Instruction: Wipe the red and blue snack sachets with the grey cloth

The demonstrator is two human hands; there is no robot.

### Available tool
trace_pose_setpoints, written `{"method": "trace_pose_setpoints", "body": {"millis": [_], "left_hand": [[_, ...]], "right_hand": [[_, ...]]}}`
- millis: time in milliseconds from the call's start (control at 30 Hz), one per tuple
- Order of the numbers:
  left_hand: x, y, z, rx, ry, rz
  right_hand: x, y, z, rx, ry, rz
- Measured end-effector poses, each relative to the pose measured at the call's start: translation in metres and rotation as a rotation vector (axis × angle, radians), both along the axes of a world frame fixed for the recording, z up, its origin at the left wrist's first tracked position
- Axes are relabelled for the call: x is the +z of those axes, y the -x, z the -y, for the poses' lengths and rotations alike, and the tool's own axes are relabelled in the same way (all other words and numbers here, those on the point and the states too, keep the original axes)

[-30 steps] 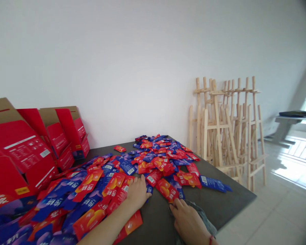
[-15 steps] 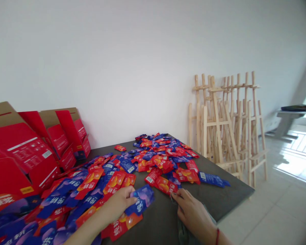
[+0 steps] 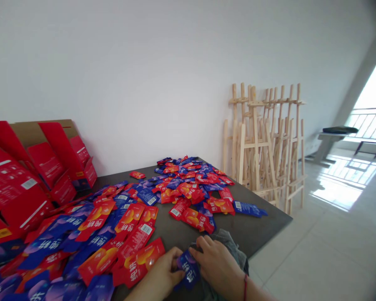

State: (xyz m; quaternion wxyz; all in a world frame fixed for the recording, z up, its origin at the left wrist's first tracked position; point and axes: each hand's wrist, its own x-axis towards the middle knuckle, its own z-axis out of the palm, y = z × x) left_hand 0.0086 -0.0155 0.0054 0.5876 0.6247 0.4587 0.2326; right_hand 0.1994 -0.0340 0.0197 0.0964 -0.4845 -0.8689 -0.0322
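Behind a dark grey, flat tabletop [image 3: 253,230] rises a plain white wall [image 3: 150,83], with pale glossy floor tiles [image 3: 329,255] to the right. Near the tabletop's front, a flat, shiny blue and purple packet with white lettering [image 3: 190,268] sits between the person's two hands. The left hand [image 3: 166,267] grasps it from the left, thumb lying over its face. The right hand [image 3: 214,259] is bent inward, thumb and forefinger at the packet's upper right; whether these fingers pinch it or only press on it cannot be told. Under and just behind the right hand lies a crumpled grey-green cloth [image 3: 238,248], and a thin red cord bracelet [image 3: 245,286] rings that wrist. Close to the left hand, an orange and red packet with a barcode-free printed face [image 3: 144,261] lies flat at the edge of a broad overlapping heap of red, orange and blue packets [image 3: 97,217]. Farther back spreads a second mixed heap of similar packets [image 3: 191,190]. Open red cardboard boxes with brown insides [image 3: 47,163] stand at the left, and light wooden easels [image 3: 255,146] lean together beyond the tabletop's right side.
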Motion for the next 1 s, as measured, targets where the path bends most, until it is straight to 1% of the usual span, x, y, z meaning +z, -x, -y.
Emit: {"method": "trace_pose_setpoints", "body": {"millis": [100, 200, 300, 367, 433, 500, 600, 667, 700, 767, 833, 933, 1000], "left_hand": [[0.003, 0.002, 0.003, -0.012, 0.015, 0.000], [-0.001, 0.001, 0.003, 0.004, 0.050, -0.012], [-0.006, -0.001, 0.001, 0.028, 0.043, -0.003], [-0.009, -0.003, 0.000, 0.044, 0.038, 0.012], [-0.012, -0.004, 0.000, 0.049, 0.035, 0.010], [-0.016, -0.004, -0.001, 0.049, 0.010, 0.003], [-0.025, -0.002, -0.001, 0.062, -0.080, -0.030], [-0.027, 0.000, -0.001, 0.074, -0.123, -0.065], [-0.027, 0.000, 0.000, 0.074, -0.124, -0.080], [-0.023, 0.002, 0.001, 0.065, -0.095, -0.094], [-0.017, 0.002, 0.003, 0.047, -0.052, -0.094], [-0.008, 0.000, 0.004, 0.026, 0.004, -0.100], [-0.004, -0.001, 0.003, 0.016, 0.040, -0.102]], "right_hand": [[0.004, -0.007, -0.006, -0.119, 0.017, 0.008], [0.006, -0.018, -0.009, -0.234, 0.047, 0.030], [0.007, -0.024, -0.008, -0.281, 0.051, 0.065], [0.007, -0.022, -0.004, -0.281, 0.003, 0.081], [0.004, -0.015, 0.001, -0.247, -0.054, 0.077], [-0.001, -0.003, 0.006, -0.160, -0.080, 0.053], [-0.012, 0.018, 0.009, 0.020, -0.064, 0.039], [-0.018, 0.027, 0.010, 0.090, -0.059, 0.041], [-0.019, 0.029, 0.010, 0.100, -0.060, 0.037], [-0.020, 0.027, 0.010, 0.074, -0.062, 0.019], [-0.018, 0.019, 0.010, 0.022, -0.057, 0.011], [-0.013, 0.000, 0.008, -0.087, -0.045, 0.035], [-0.010, -0.015, 0.005, -0.163, -0.035, 0.057]]}}
